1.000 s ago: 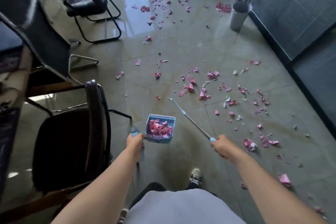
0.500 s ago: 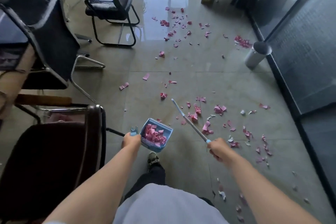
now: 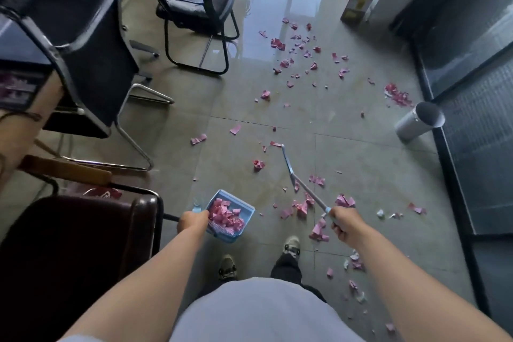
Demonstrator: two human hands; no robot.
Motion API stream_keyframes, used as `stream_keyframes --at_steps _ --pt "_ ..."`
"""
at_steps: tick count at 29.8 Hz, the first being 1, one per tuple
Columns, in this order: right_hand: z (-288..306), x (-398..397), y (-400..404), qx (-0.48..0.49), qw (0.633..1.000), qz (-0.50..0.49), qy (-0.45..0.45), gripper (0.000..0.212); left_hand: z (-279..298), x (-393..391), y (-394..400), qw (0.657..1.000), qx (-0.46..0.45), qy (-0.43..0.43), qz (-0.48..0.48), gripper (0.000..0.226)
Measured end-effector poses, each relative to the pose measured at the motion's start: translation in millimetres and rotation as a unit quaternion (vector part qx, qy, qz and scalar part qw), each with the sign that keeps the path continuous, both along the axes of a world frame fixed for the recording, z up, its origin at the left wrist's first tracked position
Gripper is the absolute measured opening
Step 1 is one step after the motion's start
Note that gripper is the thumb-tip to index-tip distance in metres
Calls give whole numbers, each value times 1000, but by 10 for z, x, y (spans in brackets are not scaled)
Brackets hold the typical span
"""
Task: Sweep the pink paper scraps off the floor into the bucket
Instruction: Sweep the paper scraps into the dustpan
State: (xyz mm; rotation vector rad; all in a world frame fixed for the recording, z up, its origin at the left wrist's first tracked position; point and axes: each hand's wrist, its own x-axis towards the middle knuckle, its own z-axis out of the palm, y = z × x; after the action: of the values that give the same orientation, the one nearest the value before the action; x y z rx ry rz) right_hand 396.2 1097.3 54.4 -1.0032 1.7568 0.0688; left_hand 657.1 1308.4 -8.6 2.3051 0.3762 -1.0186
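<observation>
Right now you are gripping the dustpan [image 3: 231,216] handle in your left hand [image 3: 192,222], and your right hand [image 3: 345,223] is clenching the broom [image 3: 302,187]. The bucket [image 3: 420,122] is lying ahead to your right, nearer the broom hand; scraps [image 3: 302,207] are scattering between. No readable writing is showing.

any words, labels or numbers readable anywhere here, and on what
None can be read.
Yellow box by the far wall: dark print on its side, too blurred to read.
Red and white item under the near chair: white marks that may be lettering, too blurred to read.
Dustpan, broom handle, bin: no text visible.
</observation>
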Motion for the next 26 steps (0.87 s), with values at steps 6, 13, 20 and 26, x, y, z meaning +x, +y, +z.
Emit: stream_keyframes --at_steps 6,13,20,26 --pt "-266 393 -851 -24 999 40 -1 22 32 180 -403 998 36 -24 38 39" --pt "-619 861 -2192 -12 997 75 -26 18 16 83 -899 996 49 -53 45 13" --pt "-766 1363 -3256 9 963 266 30 22 0 -67 -1044 990 119 -62 48 19" --pt "-735 1560 -3144 5 879 462 114 13 100 -286 -925 987 151 -57 15 14"
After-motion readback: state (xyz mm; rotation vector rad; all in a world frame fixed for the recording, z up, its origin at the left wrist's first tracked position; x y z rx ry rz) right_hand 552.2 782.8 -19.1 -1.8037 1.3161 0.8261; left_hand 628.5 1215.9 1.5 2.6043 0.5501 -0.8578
